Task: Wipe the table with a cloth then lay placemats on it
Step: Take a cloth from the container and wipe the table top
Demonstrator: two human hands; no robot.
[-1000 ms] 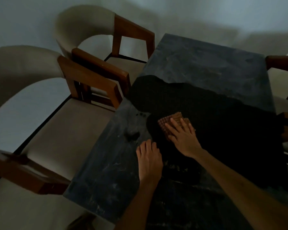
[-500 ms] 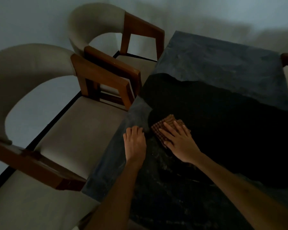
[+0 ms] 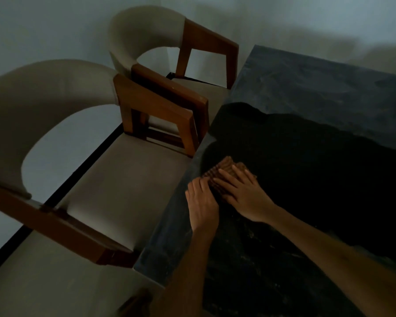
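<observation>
While two beige armchairs [image 3: 114,191] with wooden arms stand pushed up along the left edge of the dark stone table [image 3: 318,88], the wiping step looks to be in hand, with no placemat in sight. The left hand [image 3: 201,204] lies flat on the tabletop close to that edge, fingers straight and holding nothing, its fingertips reaching the near side of the cloth [image 3: 222,172]. Just to the right, the right hand [image 3: 245,195] presses flat on top of the cloth, fingers spread and straight, not curled round it. The next move probably calls for sliding the cloth under steady downward pressure across the parts not yet covered, likely toward the greyer far end. The cloth is a small folded pad, brown with a checked weave, bunched slightly under the fingers.
</observation>
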